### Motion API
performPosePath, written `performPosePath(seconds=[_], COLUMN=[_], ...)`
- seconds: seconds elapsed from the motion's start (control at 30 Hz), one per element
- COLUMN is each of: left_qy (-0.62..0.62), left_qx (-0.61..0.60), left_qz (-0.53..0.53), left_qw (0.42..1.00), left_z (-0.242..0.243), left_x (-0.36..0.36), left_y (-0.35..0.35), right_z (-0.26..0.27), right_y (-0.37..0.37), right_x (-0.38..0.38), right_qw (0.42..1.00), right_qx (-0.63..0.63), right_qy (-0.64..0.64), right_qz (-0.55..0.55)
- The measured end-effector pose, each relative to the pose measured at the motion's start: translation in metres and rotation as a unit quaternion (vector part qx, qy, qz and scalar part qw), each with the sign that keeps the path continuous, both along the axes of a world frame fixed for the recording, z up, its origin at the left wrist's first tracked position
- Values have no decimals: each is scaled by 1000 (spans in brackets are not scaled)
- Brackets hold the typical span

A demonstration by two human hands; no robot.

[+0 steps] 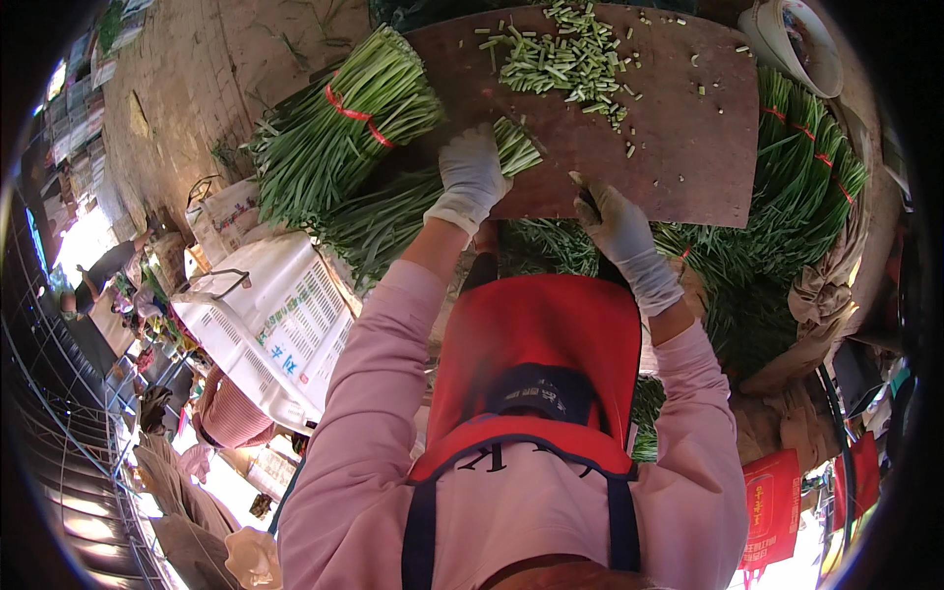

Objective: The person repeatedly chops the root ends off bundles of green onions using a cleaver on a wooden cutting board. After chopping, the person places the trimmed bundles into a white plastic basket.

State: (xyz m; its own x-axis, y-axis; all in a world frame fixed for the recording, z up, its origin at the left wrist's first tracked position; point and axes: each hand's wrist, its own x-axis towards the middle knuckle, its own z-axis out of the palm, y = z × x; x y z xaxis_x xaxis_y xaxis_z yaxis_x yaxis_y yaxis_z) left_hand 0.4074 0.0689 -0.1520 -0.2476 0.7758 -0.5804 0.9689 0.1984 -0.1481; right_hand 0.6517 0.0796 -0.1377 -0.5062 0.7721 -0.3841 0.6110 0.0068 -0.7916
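Note:
My left hand, in a pale glove, is closed around a bunch of garlic chives near its cut ends, over the left part of a brown board. The leaves trail away to the left. Across the board's near edge, my gloved right hand grips a small tool, perhaps a knife, whose tip shows by the fingers; most of it is hidden. Short cut stem pieces lie scattered at the board's far side. A large bundle of chives with a red tie rests to the left of the board.
More tied chives lie at the right, beside brown cloth. A white bucket stands at the far right corner. Left of me is a white plastic crate. A person in a striped top is farther off at the lower left.

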Motion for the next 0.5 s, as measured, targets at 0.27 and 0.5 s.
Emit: performPosePath(seconds=[0.27,0.5], left_qy=[16,0], left_qx=[-14,24], left_qz=[-2,-12], left_qw=[1000,1000], left_z=[0,-2], left_x=[2,0], left_y=[1,-5], right_z=[-29,6], right_y=[18,16], right_x=[9,29], right_qw=[996,998], right_qx=[-66,-8], right_qy=[-48,64], right_qz=[40,-4])
